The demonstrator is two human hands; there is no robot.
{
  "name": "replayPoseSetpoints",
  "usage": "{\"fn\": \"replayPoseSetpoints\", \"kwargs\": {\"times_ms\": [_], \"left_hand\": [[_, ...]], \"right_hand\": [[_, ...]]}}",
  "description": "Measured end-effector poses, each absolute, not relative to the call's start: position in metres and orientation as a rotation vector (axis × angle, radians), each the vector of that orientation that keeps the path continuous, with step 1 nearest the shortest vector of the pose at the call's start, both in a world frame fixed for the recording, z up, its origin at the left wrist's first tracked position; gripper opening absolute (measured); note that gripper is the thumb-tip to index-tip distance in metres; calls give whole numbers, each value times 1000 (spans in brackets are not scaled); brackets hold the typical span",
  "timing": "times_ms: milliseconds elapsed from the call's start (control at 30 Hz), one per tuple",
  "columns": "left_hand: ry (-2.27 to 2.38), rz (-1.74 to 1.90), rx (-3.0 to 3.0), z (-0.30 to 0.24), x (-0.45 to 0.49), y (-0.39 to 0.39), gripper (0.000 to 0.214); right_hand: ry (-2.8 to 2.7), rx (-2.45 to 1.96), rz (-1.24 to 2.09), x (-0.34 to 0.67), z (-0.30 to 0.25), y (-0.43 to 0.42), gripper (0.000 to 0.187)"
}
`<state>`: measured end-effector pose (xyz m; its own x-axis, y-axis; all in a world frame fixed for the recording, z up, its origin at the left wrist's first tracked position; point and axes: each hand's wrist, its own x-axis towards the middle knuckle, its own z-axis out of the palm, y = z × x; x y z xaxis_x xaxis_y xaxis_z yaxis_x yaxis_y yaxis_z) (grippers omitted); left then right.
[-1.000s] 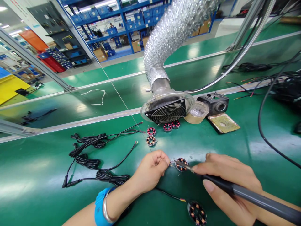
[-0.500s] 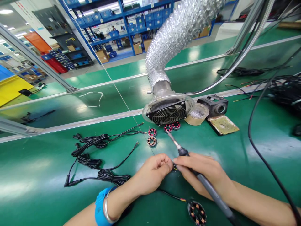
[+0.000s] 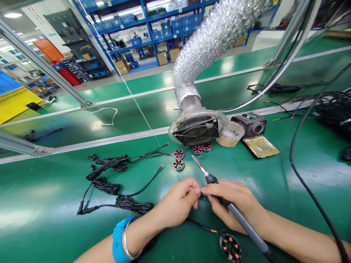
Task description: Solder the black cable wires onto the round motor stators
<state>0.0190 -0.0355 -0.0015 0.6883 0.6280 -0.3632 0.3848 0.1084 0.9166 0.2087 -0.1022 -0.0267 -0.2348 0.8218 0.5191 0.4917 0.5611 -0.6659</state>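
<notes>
My left hand (image 3: 179, 202), wearing a blue wrist strap (image 3: 122, 239) and a metal bangle, is closed in a pinch on thin wire ends, mostly hidden by the fingers. My right hand (image 3: 241, 201) is wrapped round a soldering iron (image 3: 242, 219), its tip pointing up and away over the bench. The thumb and forefinger of that hand meet the same wire ends beside my left fingertips. Below the hands lies a motor stator (image 3: 230, 248) with copper windings, on a black cable that runs under my left hand. Farther off sit a copper-wound stator (image 3: 178, 165) and several red-wound stators (image 3: 197, 149).
A fume extractor fan (image 3: 197, 132) on a silver duct (image 3: 203, 51) hangs beyond the hands. Right of it are a tape roll (image 3: 231, 137) and an iron stand with a sponge (image 3: 260, 147). Coiled black cables (image 3: 109, 186) lie left; the iron's cord (image 3: 301, 182) loops at right.
The soldering iron's tip has drawn back slightly from the red-wound stators. The wire ends between my fingers show less. The camera view has shifted a little.
</notes>
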Motion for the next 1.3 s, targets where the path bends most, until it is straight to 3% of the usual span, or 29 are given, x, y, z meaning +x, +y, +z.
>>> {"fn": "replayPoseSetpoints", "kwargs": {"times_ms": [267,433,667,1033,1300], "left_hand": [[892,222,1169,-4,25,-39,34],[917,248,1083,-4,27,-39,24],[982,295,1129,-11,28,-39,15],[1012,324,1207,-10,30,-41,15],[1011,312,1299,-9,31,-43,23]], "right_hand": [[-1881,-1053,333,205,-31,-102,31],[-1832,-1073,503,205,-28,-98,32],[-1828,-1157,568,206,-27,-98,34],[-1779,-1164,543,210,-25,-97,32],[-1784,-1169,522,239,1,-114,41]]}}
